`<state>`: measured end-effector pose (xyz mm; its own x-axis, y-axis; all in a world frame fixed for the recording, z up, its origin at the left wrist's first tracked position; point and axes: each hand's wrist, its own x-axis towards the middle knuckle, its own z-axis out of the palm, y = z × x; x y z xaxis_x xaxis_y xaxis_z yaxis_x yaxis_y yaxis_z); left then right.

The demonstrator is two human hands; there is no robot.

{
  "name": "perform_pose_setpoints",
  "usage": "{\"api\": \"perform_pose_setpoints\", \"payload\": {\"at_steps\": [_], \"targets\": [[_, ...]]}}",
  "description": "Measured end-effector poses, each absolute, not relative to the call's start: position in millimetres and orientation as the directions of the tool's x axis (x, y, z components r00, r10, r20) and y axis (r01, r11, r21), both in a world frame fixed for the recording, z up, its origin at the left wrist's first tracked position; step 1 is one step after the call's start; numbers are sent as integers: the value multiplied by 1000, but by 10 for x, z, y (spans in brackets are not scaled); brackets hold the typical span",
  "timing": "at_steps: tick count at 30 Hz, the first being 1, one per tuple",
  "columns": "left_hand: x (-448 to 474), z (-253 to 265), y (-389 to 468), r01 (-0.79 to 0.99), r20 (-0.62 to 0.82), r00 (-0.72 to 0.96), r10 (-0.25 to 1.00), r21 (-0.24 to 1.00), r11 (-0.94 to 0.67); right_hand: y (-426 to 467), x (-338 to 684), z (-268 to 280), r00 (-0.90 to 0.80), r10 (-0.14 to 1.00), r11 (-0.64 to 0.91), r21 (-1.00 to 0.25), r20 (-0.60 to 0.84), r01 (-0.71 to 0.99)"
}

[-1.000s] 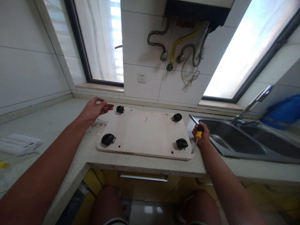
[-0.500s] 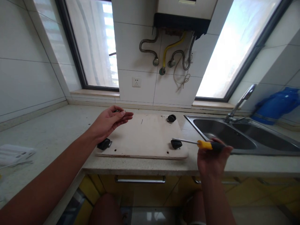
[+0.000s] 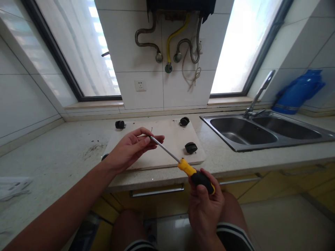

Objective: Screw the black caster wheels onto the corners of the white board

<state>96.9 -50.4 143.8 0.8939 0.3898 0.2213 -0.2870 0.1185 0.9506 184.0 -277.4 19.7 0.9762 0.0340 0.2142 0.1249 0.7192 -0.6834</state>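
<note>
Screwdriver (image 3: 185, 166) held in right hand (image 3: 205, 205), lower centre; left hand (image 3: 133, 148), mid-frame, narrow at its tip, hold unclear: best guided slowly, steadily.

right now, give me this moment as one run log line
right hand: holding screwdriver; left hand: at its tip; board: on counter, casters facing up

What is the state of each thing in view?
Screwdriver: held in right hand, tip at left hand
Left hand: fingers bent, grip unclear
Board: flat on counter
Casters: wheels up, one partly hidden
Tap: no water seen
Socket: nothing plugged in
Cupboards: shut
</note>
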Motion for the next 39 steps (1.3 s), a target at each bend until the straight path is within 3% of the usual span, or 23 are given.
{"api": "perform_pose_setpoints", "payload": {"at_steps": [13,18,21,26,30,35,37,39], "targets": [[962,1484,-596,-317,242,887,393,938,139,-2817,1814,182,974,96,729,-681,203,70],[971,1465,-576,-339,269,881,389,933,124,-2865,1856,162,960,81,666,-731,268,148],[980,1448,-585,-342,274,873,405,934,104,-2911,1911,170,941,102,636,-749,322,187],[969,1458,-692,-297,265,867,421,955,13,-2997,1969,149,947,142,659,-741,290,128],[963,1416,-745,-234,262,857,444,965,-118,-3138,2129,181,955,4,660,-718,297,220],[1232,1205,-871,-146,323,829,457,913,-380,-3454,2730,497,777,-413,479,-612,475,629],[1453,1110,-977,-130,344,845,410,876,-465,-3573,2999,674,682,-442,403,-551,582,731],[1701,1028,-1076,-129,363,868,339,824,-551,-3650,3215,832,638,-343,328,-549,690,769]]}}
